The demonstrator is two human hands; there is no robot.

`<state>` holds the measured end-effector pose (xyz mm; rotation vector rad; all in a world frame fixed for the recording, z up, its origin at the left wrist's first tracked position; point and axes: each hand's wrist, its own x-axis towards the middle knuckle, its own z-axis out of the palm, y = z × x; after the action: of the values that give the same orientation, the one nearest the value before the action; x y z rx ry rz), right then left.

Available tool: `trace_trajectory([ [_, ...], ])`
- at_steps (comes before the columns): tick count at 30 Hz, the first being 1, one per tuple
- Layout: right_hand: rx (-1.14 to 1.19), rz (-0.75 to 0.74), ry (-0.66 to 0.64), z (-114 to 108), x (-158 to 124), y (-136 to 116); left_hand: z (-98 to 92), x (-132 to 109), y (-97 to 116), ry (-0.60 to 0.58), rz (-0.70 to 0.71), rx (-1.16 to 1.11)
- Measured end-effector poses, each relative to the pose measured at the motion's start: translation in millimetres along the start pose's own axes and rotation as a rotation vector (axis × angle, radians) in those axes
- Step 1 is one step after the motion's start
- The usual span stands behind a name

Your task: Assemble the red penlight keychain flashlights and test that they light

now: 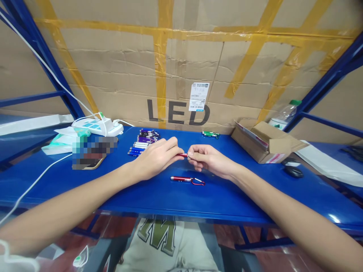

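Two hands meet above the middle of the tabletop [159,198], with a held red penlight [183,155] between them. Its long axis runs left to right, roughly in line with the front edge; the left end is hidden in the left hand [161,155], and the right end points at the fingertips of the right hand [208,156]. The left hand is palm down, its fingers bent close together and pinching the shaft. The right hand pinches the other end between thumb and forefinger, the remaining fingers loosely curled beneath; what exactly sits under those fingertips is too small to tell. Nearer the front edge lies a second red penlight [181,179], apart from both hands, its barrel pointing to the left end of the tabletop and its red clip [198,183] to the right end, slightly slanted towards the front edge. Beyond the left hand, towards the back edge, blue penlights [135,152], silver penlights [140,145] and purple penlights [144,139] lie crosswise in a stack of rows, clips rightward. Green penlights [210,134] lie close to the back edge, likewise crosswise. An open cardboard box [275,158] stands towards the back right corner, a black mouse [293,171] just beside it.
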<state>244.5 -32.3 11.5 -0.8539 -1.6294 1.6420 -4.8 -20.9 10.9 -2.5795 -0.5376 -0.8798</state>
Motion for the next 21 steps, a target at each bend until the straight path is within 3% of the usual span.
trace_trajectory([
  [5,0.108,0.048,0.033,2,2,1,2.6,-2,-3,0.046,-0.031,-0.046],
  [11,-0.122,-0.151,0.208,1,8,13,10.5,-4,-5,-0.028,-0.165,-0.173],
  [21,-0.358,-0.268,0.224,-3,10,15,14.8,-4,-6,-0.042,-0.302,-0.261],
])
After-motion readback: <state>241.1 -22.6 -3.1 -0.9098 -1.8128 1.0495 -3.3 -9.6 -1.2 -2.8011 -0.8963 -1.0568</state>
